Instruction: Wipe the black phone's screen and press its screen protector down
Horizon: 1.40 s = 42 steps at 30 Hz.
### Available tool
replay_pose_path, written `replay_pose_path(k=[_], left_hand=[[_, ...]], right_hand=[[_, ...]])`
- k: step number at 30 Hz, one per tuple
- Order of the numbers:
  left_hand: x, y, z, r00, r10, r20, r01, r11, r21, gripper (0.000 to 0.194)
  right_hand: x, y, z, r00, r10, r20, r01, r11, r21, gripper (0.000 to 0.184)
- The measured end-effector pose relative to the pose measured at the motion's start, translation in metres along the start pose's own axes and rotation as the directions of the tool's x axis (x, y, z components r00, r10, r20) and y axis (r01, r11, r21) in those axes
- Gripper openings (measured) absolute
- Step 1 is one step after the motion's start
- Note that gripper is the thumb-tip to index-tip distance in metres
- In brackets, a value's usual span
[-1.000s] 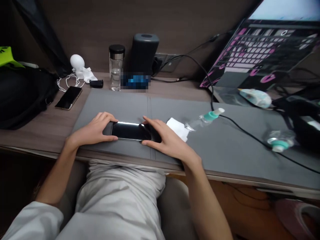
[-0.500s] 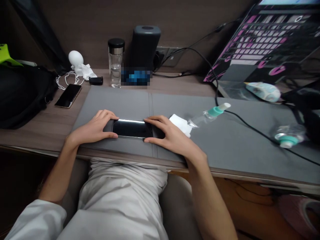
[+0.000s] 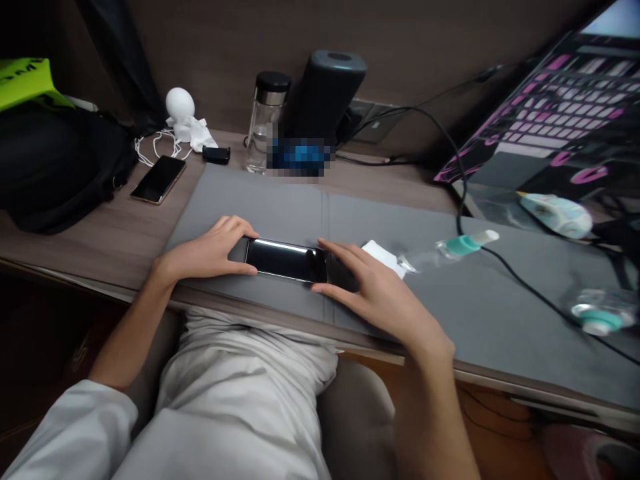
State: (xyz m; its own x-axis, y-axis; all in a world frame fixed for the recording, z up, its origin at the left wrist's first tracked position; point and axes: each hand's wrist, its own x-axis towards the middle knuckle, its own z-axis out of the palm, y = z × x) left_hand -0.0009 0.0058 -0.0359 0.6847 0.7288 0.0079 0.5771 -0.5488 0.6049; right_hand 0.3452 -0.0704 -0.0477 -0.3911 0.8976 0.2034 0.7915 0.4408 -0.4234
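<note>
A dark smartphone (image 3: 287,260) with a glossy black screen lies lengthwise on the grey desk mat (image 3: 270,200), its screen facing up and reflecting a streak of light. At its left end, my left hand (image 3: 213,250) grips the long edges between thumb and fingers. My right hand (image 3: 375,283) does the same at the right end, thumb on the near edge and fingertips on the far one. Just beyond the right hand lies a white tissue (image 3: 383,257), partly hidden, with a clear spray bottle (image 3: 445,250) with a teal collar touching or close to it.
A second phone (image 3: 159,180) lies left, near a black bag (image 3: 55,160). A glass water bottle (image 3: 260,137) and a dark box-shaped device (image 3: 327,93) stand at the back. A laptop (image 3: 560,113), a mouse (image 3: 555,213), a black cable (image 3: 525,290) and another teal-collared bottle (image 3: 600,313) are right.
The camera view has turned, so the whole scene sits further right and tilts clockwise. Both hands stay at the ends of the smartphone, with little movement over the mat.
</note>
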Motion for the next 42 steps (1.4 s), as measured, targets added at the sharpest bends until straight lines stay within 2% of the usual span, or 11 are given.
replay_pose_path(k=[5,10,15,19,28,42], left_hand=[[0.001,0.002,0.003,1.0,0.009,-0.003,-0.009,1.0,-0.005,0.061],[0.0,0.001,0.004,1.0,0.01,-0.015,-0.01,1.0,0.002,0.063],[0.001,0.0,0.005,1.0,0.02,-0.014,-0.02,0.999,0.025,0.064],[0.001,0.0,0.005,0.999,0.031,-0.01,-0.031,0.999,0.042,0.063],[0.0,0.005,0.002,1.0,0.012,0.006,-0.012,0.999,0.044,0.061],[0.001,0.002,0.001,1.0,0.001,0.013,-0.002,0.998,0.065,0.058]], right_hand=[[0.01,-0.02,0.004,0.993,-0.105,-0.062,0.105,0.995,-0.004,0.069],[0.041,-0.053,0.023,0.954,-0.296,0.055,0.296,0.955,0.021,0.064],[0.06,-0.063,0.032,0.939,-0.337,0.074,0.335,0.942,0.036,0.058],[0.06,-0.062,0.033,0.944,-0.325,0.062,0.322,0.945,0.06,0.051],[0.056,-0.052,0.031,0.958,-0.286,0.035,0.282,0.956,0.084,0.051],[0.016,0.001,0.018,0.991,-0.107,-0.086,0.119,0.981,0.156,0.051]])
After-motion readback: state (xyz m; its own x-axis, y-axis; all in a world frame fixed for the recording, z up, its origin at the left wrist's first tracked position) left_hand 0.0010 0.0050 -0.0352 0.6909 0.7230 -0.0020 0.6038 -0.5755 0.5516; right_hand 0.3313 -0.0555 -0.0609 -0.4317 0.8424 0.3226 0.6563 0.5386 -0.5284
